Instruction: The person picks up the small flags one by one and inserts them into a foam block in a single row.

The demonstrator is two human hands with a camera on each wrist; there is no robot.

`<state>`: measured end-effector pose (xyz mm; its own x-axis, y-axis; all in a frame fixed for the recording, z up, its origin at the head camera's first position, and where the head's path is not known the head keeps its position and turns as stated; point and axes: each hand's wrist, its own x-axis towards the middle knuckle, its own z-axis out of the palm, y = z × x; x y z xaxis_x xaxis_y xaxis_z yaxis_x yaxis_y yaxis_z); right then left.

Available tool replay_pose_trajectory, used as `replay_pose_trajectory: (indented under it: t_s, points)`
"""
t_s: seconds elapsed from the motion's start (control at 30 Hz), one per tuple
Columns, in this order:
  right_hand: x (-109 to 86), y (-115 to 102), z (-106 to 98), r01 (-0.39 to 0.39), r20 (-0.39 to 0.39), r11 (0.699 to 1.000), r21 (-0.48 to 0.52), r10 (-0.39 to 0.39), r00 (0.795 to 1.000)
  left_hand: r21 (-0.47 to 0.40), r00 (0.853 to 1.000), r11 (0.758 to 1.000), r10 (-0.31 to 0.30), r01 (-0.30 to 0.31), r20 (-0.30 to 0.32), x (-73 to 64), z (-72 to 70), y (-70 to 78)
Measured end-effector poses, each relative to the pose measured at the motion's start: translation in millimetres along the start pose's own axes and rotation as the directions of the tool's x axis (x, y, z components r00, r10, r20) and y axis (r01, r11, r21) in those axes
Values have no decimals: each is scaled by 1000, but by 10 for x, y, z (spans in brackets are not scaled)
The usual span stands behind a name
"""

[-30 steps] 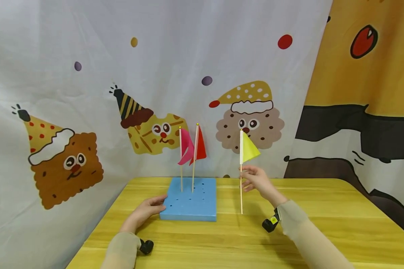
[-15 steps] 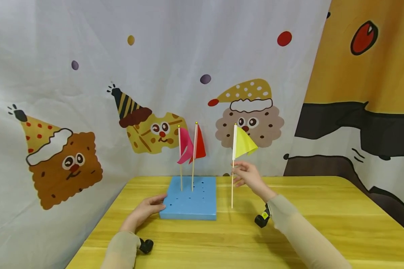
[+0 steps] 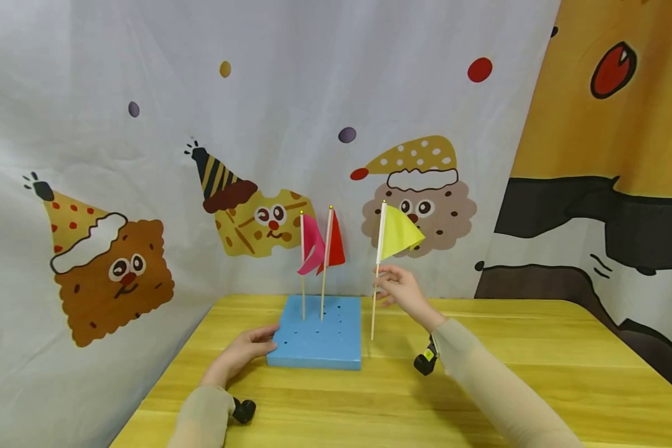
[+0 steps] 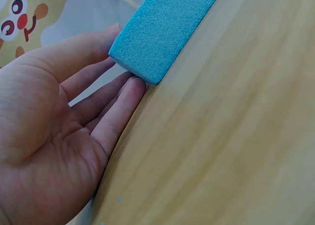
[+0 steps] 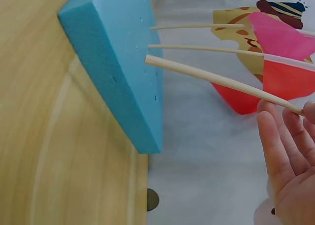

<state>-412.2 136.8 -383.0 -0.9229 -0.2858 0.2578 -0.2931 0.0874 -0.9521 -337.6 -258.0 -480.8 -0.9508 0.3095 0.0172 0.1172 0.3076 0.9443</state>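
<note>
A yellow flag (image 3: 400,233) on a thin wooden stick is upright and leans slightly. My right hand (image 3: 400,289) pinches its stick below the cloth, just right of a blue foam block (image 3: 319,348). The stick's bare lower end (image 5: 157,61) hangs free above the table, in front of the block in the right wrist view. A pink flag (image 3: 311,242) and a red flag (image 3: 336,242) stand in the block. My left hand (image 3: 246,348) rests against the block's left edge. In the left wrist view its fairly straight fingers (image 4: 120,109) touch the foam side.
Several small holes (image 3: 317,331) dot the top of the block. Under it lies a wood-grain table (image 3: 481,373). A white curtain with cartoon prints (image 3: 269,93) hangs behind the table's far edge.
My right hand has carried the yellow flag left, closer to the block, and its lower end has risen a little. My left hand, the block and the other flags stay in place.
</note>
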Motion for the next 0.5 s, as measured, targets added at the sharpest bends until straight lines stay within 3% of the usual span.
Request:
replay_pose_trajectory:
  t_s: [0.27, 0.5]
  points:
    - [117, -105, 86, 6, 20, 1000, -9, -5, 1000, 21, 1000, 1000, -4, 5, -13, 12, 10, 26]
    - [189, -119, 195, 79, 34, 993, -87, -76, 997, 20, 1000, 1000, -2, 2, -15, 1, 3, 14]
